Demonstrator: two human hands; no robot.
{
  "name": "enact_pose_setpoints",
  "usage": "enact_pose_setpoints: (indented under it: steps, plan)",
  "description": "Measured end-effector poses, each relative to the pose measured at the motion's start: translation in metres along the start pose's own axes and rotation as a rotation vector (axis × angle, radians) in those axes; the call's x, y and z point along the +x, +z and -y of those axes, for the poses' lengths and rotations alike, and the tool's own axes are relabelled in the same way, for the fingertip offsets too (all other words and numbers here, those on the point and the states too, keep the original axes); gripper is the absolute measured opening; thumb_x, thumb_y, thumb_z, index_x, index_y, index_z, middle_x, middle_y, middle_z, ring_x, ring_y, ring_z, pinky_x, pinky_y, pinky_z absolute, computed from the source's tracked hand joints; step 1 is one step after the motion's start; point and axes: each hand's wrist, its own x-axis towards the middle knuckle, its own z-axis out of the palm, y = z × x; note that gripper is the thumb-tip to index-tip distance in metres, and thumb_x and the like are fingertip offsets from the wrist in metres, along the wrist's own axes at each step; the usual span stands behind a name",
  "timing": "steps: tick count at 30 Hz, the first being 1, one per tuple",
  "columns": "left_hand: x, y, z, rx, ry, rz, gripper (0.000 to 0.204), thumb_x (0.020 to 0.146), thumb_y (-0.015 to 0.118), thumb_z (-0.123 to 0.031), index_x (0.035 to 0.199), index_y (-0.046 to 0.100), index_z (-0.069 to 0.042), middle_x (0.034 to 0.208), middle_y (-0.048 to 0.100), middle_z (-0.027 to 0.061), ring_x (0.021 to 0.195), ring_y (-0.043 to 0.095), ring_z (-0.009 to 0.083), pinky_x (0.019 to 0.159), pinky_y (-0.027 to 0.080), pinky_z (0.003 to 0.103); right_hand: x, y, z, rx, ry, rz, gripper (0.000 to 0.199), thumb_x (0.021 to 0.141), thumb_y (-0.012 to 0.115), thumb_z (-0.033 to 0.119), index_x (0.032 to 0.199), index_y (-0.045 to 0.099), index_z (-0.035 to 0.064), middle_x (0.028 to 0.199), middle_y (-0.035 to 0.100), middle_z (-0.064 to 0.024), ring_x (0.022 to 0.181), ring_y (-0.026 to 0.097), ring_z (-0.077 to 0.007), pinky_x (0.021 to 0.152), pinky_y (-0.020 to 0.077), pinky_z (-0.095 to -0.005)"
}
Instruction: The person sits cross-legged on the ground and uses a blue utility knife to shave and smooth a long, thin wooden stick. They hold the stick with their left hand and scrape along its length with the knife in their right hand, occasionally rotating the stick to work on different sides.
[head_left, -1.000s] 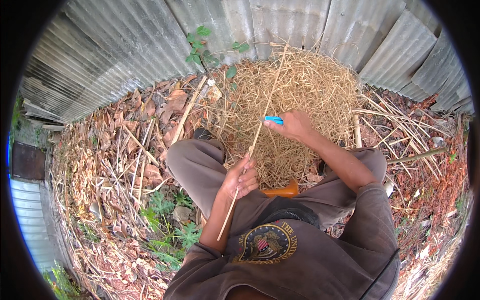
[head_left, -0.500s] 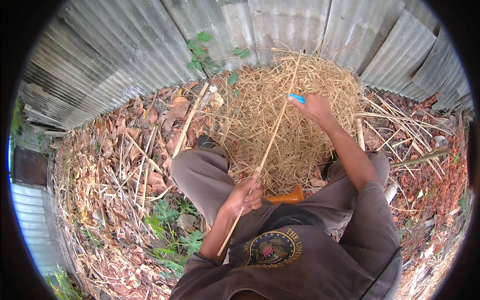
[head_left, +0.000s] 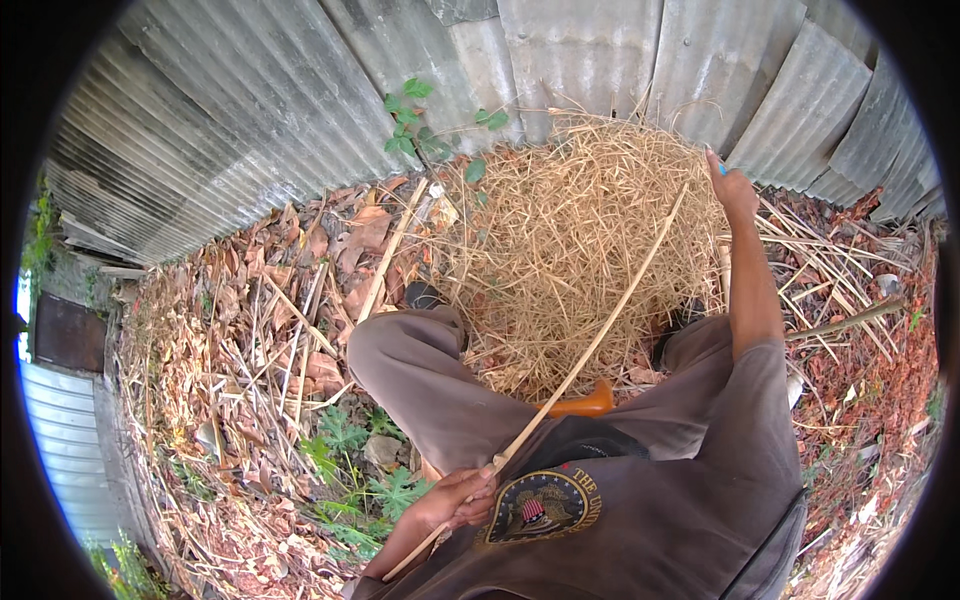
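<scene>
My left hand (head_left: 460,500) is closed around the lower part of a long, thin bamboo strip (head_left: 618,308), low at my left side by the shirt. From there the strip slants up and right, across my lap and over a heap of pale shavings (head_left: 570,250). Out to the right, past the strip's far end, my right hand (head_left: 735,190) is closed on a small blue-handled knife (head_left: 722,170). Fingers hide most of the knife, and its blade is hard to make out. Knife and strip are apart.
An orange handle-like object (head_left: 585,402) lies between my crossed legs. Corrugated metal sheets (head_left: 580,60) stand behind the heap. Dry leaves (head_left: 345,245) and loose strips lie leftward; more cut strips (head_left: 800,240) and a stick (head_left: 850,318) lie right. Green plants (head_left: 340,435) grow near my left knee.
My right hand with the knife has swung right, off the strip. My left hand has drawn the strip back toward me and down, and its far end has tilted right.
</scene>
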Motion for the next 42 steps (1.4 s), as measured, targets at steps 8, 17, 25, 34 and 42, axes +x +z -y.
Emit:
enact_pose_setpoints:
  steps: [8,17,25,34,42]
  plan:
    - [0.052,0.003,-0.041,0.033,0.302,-0.104,0.04,0.103,0.038,-0.04,0.076,0.04,-0.011,0.049,0.03,-0.0026,0.034,0.026,0.0089,0.038,0.025,0.024,-0.103,-0.043,0.087,0.012,-0.529,0.479,0.091,0.079,0.033,0.085,0.065,0.064,0.0002,0.059,0.061,-0.0162,0.064,0.065,-0.0328,0.063,0.0514,-0.0472]
    - [0.116,0.055,-0.087,0.127,0.519,-0.183,0.037,0.103,0.039,-0.039,0.079,0.042,-0.011,0.048,0.03,-0.0023,0.034,0.024,0.0086,0.039,0.024,0.025,-0.24,-0.077,0.1,0.175,-1.051,0.589,0.078,0.078,0.043,0.081,0.06,0.064,0.0079,0.049,0.056,-0.0117,0.05,0.06,-0.0304,0.048,0.0462,-0.0436]
    - [0.107,0.074,-0.074,0.25,0.458,-0.134,0.038,0.104,0.036,-0.037,0.076,0.038,-0.012,0.05,0.032,-0.0017,0.037,0.027,0.0086,0.038,0.025,0.024,-0.173,-0.037,0.095,0.188,-0.884,0.327,0.082,0.078,0.041,0.082,0.056,0.064,0.0068,0.046,0.054,-0.0126,0.047,0.059,-0.0291,0.047,0.0463,-0.0425]
    - [0.1,0.066,-0.074,0.279,0.509,-0.186,0.038,0.104,0.039,-0.036,0.076,0.037,-0.011,0.049,0.031,-0.0008,0.036,0.025,0.009,0.04,0.025,0.025,-0.21,-0.045,0.105,0.226,-1.045,0.375,0.082,0.074,0.041,0.086,0.056,0.063,0.0096,0.049,0.055,-0.0117,0.049,0.06,-0.0289,0.047,0.0459,-0.0425]
    - [0.068,0.075,-0.054,0.342,0.372,-0.109,0.038,0.103,0.039,-0.038,0.075,0.036,-0.012,0.05,0.03,-0.0014,0.038,0.026,0.0084,0.039,0.025,0.023,-0.112,-0.019,0.097,0.259,-0.461,0.355,0.087,0.079,0.035,0.084,0.065,0.067,0.0037,0.057,0.06,-0.0146,0.062,0.064,-0.0311,0.059,0.0483,-0.0466]
